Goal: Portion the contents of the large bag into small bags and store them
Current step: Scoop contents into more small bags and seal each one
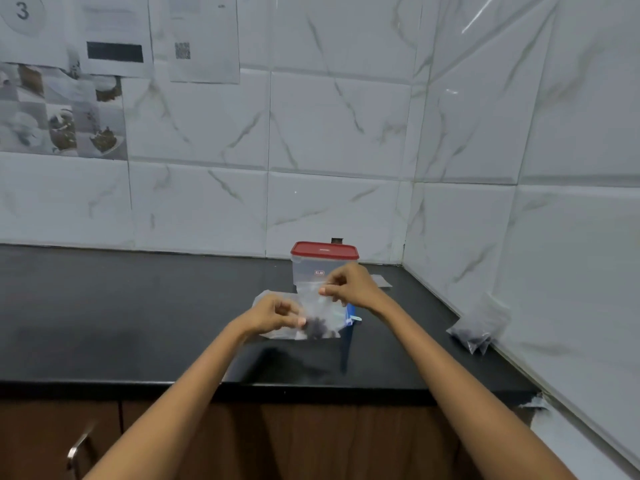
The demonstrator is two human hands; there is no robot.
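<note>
In the centre of the frame, above the black bench [138,306], both hands work a small clear bag [313,303] with dark contents at its bottom. The left hand [273,315] pinches the bag's lower left edge between thumb and curled fingers; the right hand [349,285] pinches its upper edge, higher and further back. Beneath the small bag lies a larger clear bag [266,299] flat on the bench, with a blue strip [350,315] showing at its right side.

Just behind the hands stands a clear container [311,271] with a red lid [323,250]; a small red-and-white label on its front is too blurred to read. The right hand partly covers its front.

At the right of the frame, a filled small bag [479,327] with dark contents leans against the marbled white tile wall [346,133], well apart from the hands.

At the upper left, printed sheets [117,36] are stuck to the wall: one shows a large "3", another a black bar, another a blurred code square, and below them a grid of photos. The rest of the writing is unreadable. At the lower left, a metal handle [78,452] sits on a brown cabinet [311,445].
</note>
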